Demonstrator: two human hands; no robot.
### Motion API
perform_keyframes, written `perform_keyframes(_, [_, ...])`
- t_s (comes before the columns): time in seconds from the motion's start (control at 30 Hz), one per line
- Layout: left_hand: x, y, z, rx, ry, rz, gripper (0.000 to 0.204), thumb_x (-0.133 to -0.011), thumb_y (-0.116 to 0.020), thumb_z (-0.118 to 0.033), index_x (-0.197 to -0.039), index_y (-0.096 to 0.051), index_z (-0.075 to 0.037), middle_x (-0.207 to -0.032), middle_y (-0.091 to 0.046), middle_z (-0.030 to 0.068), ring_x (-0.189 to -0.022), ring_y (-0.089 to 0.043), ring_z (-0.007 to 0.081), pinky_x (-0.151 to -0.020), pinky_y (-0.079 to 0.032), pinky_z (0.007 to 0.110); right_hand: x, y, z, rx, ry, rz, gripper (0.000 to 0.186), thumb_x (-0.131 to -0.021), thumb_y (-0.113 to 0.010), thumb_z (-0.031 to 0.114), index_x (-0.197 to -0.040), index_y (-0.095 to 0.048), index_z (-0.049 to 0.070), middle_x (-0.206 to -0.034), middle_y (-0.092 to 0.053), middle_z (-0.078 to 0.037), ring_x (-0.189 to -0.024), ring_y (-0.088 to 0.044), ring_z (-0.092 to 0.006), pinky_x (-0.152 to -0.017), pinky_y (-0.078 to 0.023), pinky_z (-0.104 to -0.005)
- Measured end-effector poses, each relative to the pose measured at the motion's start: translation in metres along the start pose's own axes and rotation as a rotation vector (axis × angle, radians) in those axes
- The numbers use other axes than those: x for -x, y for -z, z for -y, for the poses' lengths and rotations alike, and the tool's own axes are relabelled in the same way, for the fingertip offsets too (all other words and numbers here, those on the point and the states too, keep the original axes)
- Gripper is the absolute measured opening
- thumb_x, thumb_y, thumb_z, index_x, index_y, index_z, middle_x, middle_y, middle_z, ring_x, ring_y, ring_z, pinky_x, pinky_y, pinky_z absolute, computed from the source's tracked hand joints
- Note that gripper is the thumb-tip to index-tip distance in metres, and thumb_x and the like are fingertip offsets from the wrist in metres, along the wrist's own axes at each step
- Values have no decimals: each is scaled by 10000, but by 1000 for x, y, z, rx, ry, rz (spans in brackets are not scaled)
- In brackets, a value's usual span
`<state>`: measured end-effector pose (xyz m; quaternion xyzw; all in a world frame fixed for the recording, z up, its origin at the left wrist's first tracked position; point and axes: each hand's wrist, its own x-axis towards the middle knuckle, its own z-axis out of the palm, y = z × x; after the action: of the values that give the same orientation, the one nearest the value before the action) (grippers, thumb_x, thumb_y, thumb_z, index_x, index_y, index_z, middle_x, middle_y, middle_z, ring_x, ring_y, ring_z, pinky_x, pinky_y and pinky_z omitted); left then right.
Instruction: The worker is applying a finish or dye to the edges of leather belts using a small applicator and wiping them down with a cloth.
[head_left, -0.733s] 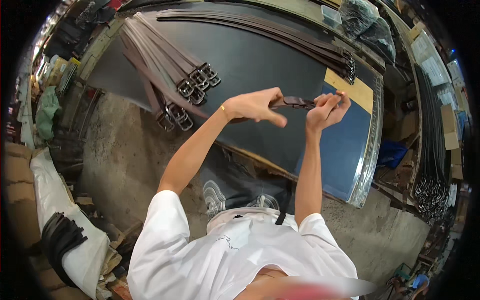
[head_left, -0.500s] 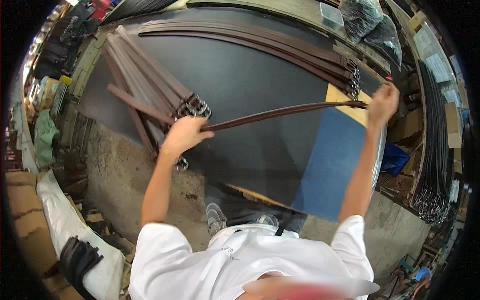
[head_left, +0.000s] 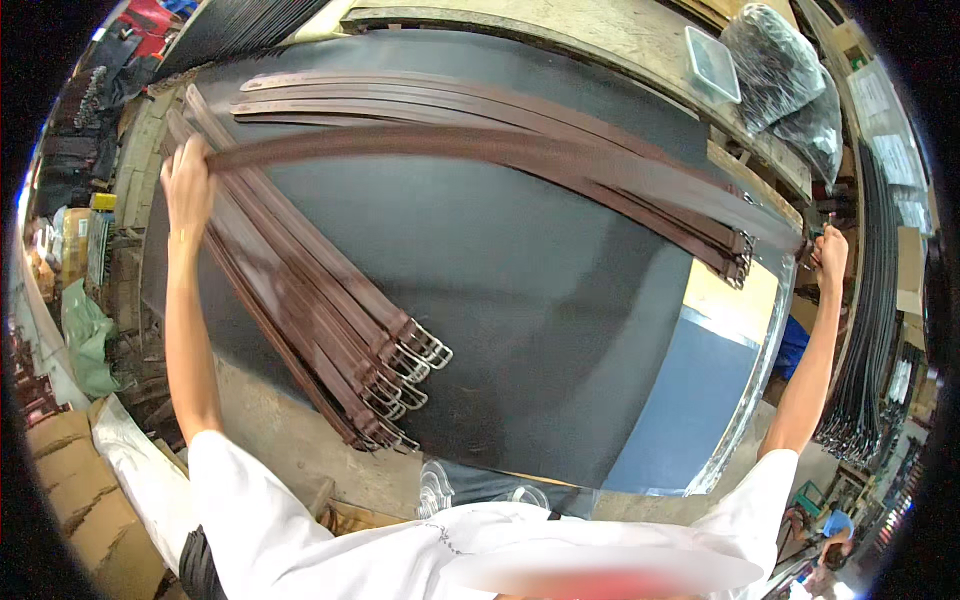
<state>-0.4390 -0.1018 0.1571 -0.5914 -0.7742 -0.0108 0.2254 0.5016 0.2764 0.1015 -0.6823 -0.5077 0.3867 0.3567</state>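
Note:
A brown belt [head_left: 420,142] is stretched lengthwise across the far part of the dark table. My left hand [head_left: 190,185] is closed on its strap end at the far left. Out at the right, my right hand [head_left: 829,255] is closed on the other end, whose buckle is mostly hidden by the fingers. Beneath the held belt lies a row of brown belts [head_left: 390,108], buckles at the right. A fanned pile of brown belts [head_left: 300,290] rests on the left of the table, its silver buckles toward the middle.
The dark tabletop [head_left: 500,300] carries a blue sheet [head_left: 680,400] and a yellowish patch [head_left: 735,295] at its right. Beyond the far edge are a clear plastic box [head_left: 712,65] and filled plastic bags [head_left: 775,70]. Black belts [head_left: 870,330] hang at the right.
Both hands have moved apart, the left one far to the left and away from me, the right one outward. The belt went from slanting over the table's middle to stretched above the far row.

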Motion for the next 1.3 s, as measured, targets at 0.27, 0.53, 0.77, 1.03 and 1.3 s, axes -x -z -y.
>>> perform_keyframes(0.27, [-126,-194,1,-498,72,54,359,-931,-522,-170,-1269,-617,-245,-1371,-501,51,-1280,-452,271,-917,-451,560,-49,-42,-86,919,458,-456,359,-980,-428,257,-1194,-581,13,-1190,-640,-272,-1107,-607,-455,-949,-463,-517])
perform_keyframes(0.53, [-149,-265,-20,233,625,231,318,-955,-509,-161,-1265,-576,-179,-1320,-495,265,-1241,-544,436,-1006,-462,540,-26,-43,-119,783,345,-665,342,-1017,-445,231,-1247,-570,11,-1201,-651,-234,-1112,-621,-424,-925,-486,-487])
perform_keyframes(0.77, [-117,-244,-24,200,152,231,623,-883,-620,-203,-1481,-445,-194,-1494,-445,210,-1336,-460,439,-1091,-408,516,-13,-27,-110,883,597,-564,411,-982,-493,362,-1238,-640,77,-1164,-676,-191,-1102,-631,-366,-967,-481,-420])
perform_keyframes(1.03, [-31,-33,-129,270,-296,153,458,-988,-576,-164,-1429,-504,-59,-1485,-454,181,-1401,-403,357,-1149,-335,433,176,-29,-60,-45,333,-89,256,-977,-649,153,-1136,-685,-44,-948,-712,-71,-843,-666,-114,-775,-552,-253])
perform_keyframes(1.3, [162,97,-303,454,-464,364,465,-968,-575,-131,-1423,-506,-68,-1518,-416,160,-1424,-381,327,-1179,-306,445,414,73,-163,130,80,125,178,-967,-647,121,-1056,-681,-29,-863,-655,-11,-784,-588,-76,-730,-491,-242])
